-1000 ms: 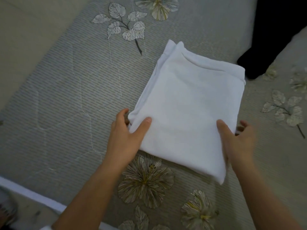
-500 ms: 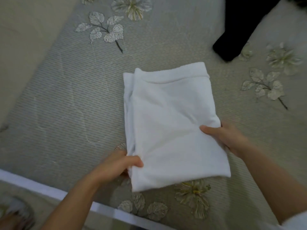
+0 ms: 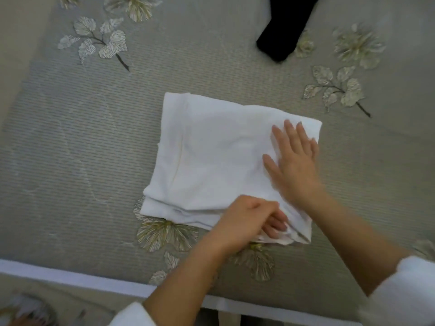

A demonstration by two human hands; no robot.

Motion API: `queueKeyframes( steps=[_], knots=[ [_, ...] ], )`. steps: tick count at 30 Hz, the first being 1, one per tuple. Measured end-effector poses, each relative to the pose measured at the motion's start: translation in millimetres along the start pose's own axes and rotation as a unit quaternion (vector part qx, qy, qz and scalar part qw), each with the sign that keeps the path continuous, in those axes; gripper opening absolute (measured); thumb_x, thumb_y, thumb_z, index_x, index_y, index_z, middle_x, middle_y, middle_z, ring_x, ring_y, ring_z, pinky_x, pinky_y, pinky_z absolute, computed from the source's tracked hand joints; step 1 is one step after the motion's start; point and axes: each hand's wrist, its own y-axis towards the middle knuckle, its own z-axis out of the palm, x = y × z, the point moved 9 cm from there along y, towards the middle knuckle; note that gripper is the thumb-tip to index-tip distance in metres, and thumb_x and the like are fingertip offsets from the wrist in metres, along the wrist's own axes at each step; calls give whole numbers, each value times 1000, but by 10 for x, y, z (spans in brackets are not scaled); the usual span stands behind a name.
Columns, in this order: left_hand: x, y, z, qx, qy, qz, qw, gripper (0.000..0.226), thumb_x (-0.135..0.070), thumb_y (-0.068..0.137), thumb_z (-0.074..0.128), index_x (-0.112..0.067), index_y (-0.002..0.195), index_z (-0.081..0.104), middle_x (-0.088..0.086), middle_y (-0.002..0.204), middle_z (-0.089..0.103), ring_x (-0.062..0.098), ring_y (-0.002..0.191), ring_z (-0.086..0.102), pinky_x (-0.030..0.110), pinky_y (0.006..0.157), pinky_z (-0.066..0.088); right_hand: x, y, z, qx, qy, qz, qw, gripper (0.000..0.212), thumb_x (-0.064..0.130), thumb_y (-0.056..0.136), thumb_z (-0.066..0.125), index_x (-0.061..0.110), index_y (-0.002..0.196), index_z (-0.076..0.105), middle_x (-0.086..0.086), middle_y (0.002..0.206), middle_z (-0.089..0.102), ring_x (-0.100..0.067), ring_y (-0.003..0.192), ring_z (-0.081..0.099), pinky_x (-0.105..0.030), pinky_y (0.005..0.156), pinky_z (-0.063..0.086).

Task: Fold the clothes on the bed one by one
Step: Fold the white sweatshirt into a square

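The quilted grey-green bedspread, stitched with pale flowers and leaves, fills nearly the whole frame. Its white border band runs along the bottom, and the left half and the far right lie open around the clothes. The folded white garment lies flat at the centre, slightly right, with its stacked layers showing along the near edge. Its near right corner reaches down toward the border band without touching it. A black garment hangs in from the top edge, right of centre, well apart from the white one.

The right hand lies flat on the white garment's right part, fingers straight and slightly spread, pressing down. The left hand is at the near edge by the lower right corner, with its fingers curled in between the layers, holding them there.

Half a second ago the garment lay longer than wide and the hands held its two sides, the left at the lower left corner and the right curled over the right edge. Now it lies wider than long and both hands are at its right end.
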Motion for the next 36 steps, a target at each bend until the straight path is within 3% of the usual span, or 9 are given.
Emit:
queueKeyframes(
  steps=[4, 5, 8, 11, 13, 18, 21, 29, 36],
  knots=[
    [-417, -281, -1179, -362, 101, 146, 915, 18, -21, 90, 59, -13, 75, 65, -5, 67, 63, 8, 57, 54, 23, 61, 45, -290, -583, 402, -2, 44, 74, 996, 63, 57, 92, 20, 36, 151, 15, 4, 162, 1, -17, 148, -9, -52, 118, 3],
    [-473, -343, -1378, -424, 161, 156, 878, 8, -24, 88, 62, -16, 87, 64, -4, 83, 64, 8, 73, 56, 27, 72, 46, -311, -640, 413, -15, 61, 87, 994, 64, 56, 91, 23, 36, 151, 17, 2, 162, 3, -18, 148, -5, -52, 117, 5],
    [-369, -336, -1824, -512, 317, 74, 795, 63, -35, 79, 72, -18, 133, 42, 9, 137, 37, 27, 126, 33, 42, 104, 30, -418, -738, 339, -77, 150, 150, 974, 73, 55, 86, 44, 26, 150, 24, -7, 158, 14, -26, 143, 15, -50, 113, 15],
    [-16, -238, -2031, -488, 274, -24, 828, 92, -41, 74, 76, -17, 145, 24, 12, 149, 20, 32, 136, 20, 49, 111, 23, -689, -824, 356, -92, 352, 277, 889, 84, 43, 76, 73, 19, 145, 30, -6, 144, 35, -21, 129, 38, -40, 108, 34],
    [111, -216, -2029, -473, 264, -35, 839, 94, -40, 73, 78, -13, 145, 25, 13, 147, 21, 33, 133, 27, 47, 110, 28, -802, -889, 440, -50, 450, 350, 820, 67, 34, 75, 78, 16, 131, 45, -2, 127, 56, -17, 112, 57, -37, 95, 47],
    [275, -324, -1937, -413, 21, -73, 908, 61, -25, 78, 74, -5, 129, 47, 12, 122, 59, 26, 99, 58, 32, 72, 49, -773, -1018, 615, 84, 623, 431, 648, 36, 10, 79, 73, 3, 112, 61, -13, 103, 71, -28, 92, 69, -40, 83, 56],
    [349, -453, -1685, -316, -102, -126, 935, 43, -29, 81, 66, -6, 117, 59, 15, 108, 69, 31, 97, 65, 36, 72, 53, -693, -1190, 469, 143, 637, 429, 624, 28, 8, 83, 68, 0, 109, 66, -16, 102, 72, -27, 88, 69, -33, 75, 55],
    [-6, -980, -749, -229, 56, -150, 960, 25, -11, 87, 62, 0, 110, 58, 19, 93, 68, 30, 79, 65, 30, 54, 55, -1017, -2309, -139, 124, 612, 491, 608, 40, 12, 82, 70, 2, 120, 60, -18, 108, 69, -33, 98, 66, -39, 82, 54],
    [-518, -805, 367, -71, 229, -116, 964, 35, -16, 86, 64, -11, 120, 58, 10, 109, 66, 28, 99, 62, 43, 91, 52, -1612, -3235, -972, 32, 639, 503, 581, 34, 13, 85, 68, 6, 118, 61, -15, 110, 69, -33, 101, 65, -40, 83, 53]
  ],
)
